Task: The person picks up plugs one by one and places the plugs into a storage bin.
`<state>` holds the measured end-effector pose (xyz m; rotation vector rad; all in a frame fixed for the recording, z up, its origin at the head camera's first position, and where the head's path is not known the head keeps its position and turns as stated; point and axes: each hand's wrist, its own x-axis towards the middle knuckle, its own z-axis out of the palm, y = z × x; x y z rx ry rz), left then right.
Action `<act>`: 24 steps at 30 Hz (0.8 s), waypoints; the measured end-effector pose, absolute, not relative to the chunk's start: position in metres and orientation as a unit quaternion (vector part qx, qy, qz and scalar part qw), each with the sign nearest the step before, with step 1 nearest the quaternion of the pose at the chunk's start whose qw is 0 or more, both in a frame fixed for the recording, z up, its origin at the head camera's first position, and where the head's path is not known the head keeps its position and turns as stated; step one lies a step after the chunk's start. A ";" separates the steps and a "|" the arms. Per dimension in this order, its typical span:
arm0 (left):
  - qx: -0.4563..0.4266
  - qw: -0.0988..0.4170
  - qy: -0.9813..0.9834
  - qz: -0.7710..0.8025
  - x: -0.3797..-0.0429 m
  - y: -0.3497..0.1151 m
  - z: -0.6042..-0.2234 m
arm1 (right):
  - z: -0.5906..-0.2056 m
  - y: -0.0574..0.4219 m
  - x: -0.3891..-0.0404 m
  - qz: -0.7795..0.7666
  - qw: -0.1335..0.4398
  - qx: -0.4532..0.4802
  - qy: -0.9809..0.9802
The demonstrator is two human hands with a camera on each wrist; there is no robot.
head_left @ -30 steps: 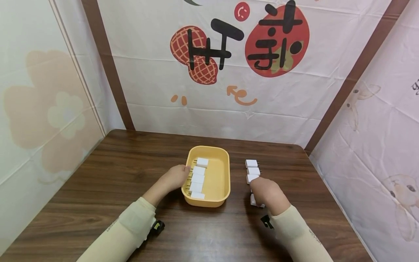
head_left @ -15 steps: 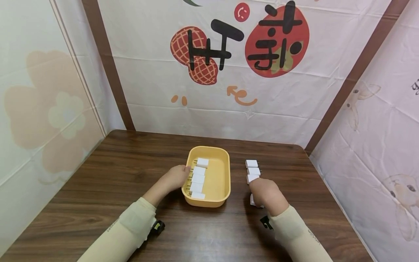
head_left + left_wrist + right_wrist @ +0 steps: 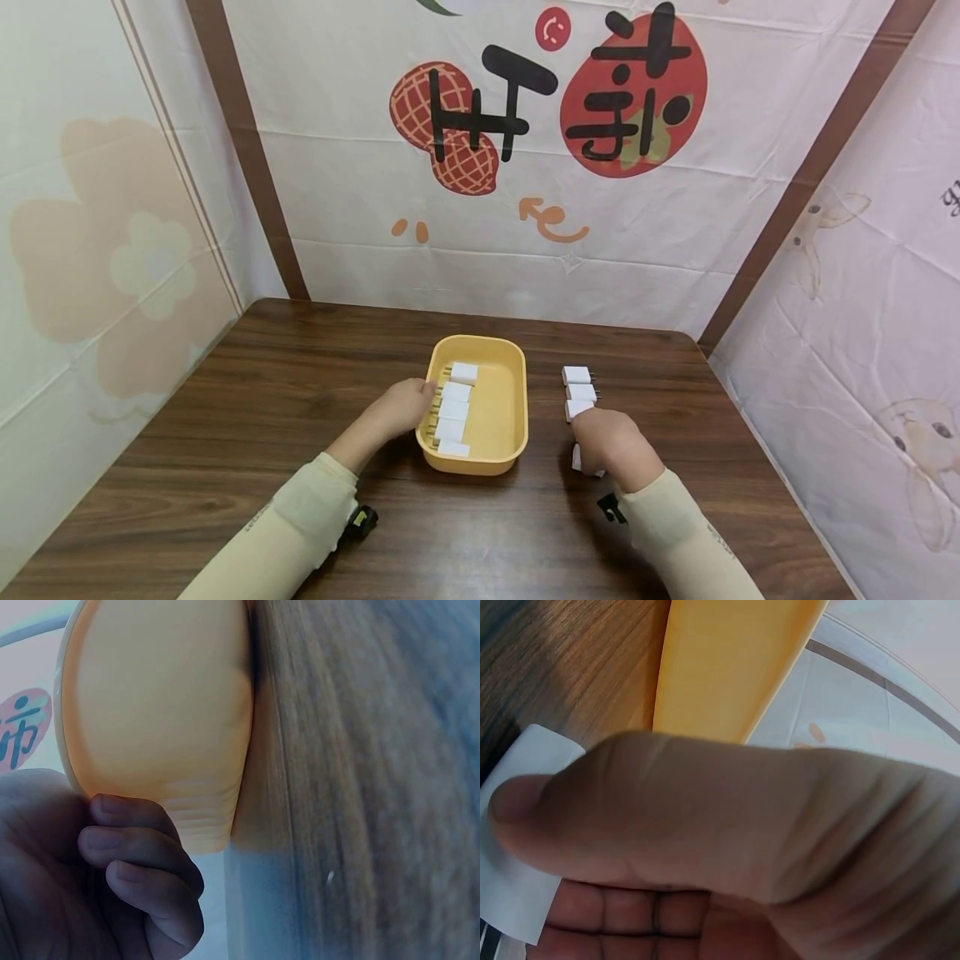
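In the head view my left hand (image 3: 405, 404) grips the left rim of a yellow plastic bin (image 3: 504, 462), thumb over the edge and fingers curled against the outside. Inside, several white plug-in chargers (image 3: 453, 410) form a column along the left wall, prongs pointing left. My right hand (image 3: 611, 446) is at the near part of another column of chargers (image 3: 578, 392) on the table, right of the bin. The right wrist view shows its thumb on a white charger (image 3: 517, 892), fingers curled on the other side. One more charger (image 3: 581, 461) shows partly beneath that hand.
The brown wood-grain table (image 3: 300, 367) meets a printed cloth backdrop (image 3: 345, 275) at its far edge. Cloth also hangs on the left and right sides. Black wrist cameras (image 3: 362, 521) sit under both sleeves.
Around the right hand the near chargers show slightly less than a second ago, and the nearest one sits a touch farther left. The left hand and the bin have stayed put.
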<state>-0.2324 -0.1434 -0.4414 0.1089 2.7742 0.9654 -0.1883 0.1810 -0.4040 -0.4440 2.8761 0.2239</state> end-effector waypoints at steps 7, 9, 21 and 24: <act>0.039 0.103 0.938 0.329 -0.233 -0.142 -0.441 | -0.401 0.184 -0.187 0.066 0.114 -0.157 0.979; 0.040 0.103 0.938 0.329 -0.232 -0.142 -0.441 | -0.400 0.184 -0.187 0.062 0.115 -0.156 0.979; 0.039 0.104 0.936 0.335 -0.232 -0.142 -0.443 | -0.389 0.188 -0.190 0.025 0.127 -0.177 0.976; 0.036 0.102 0.935 0.337 -0.232 -0.142 -0.443 | -0.386 0.188 -0.191 0.009 0.131 -0.187 0.974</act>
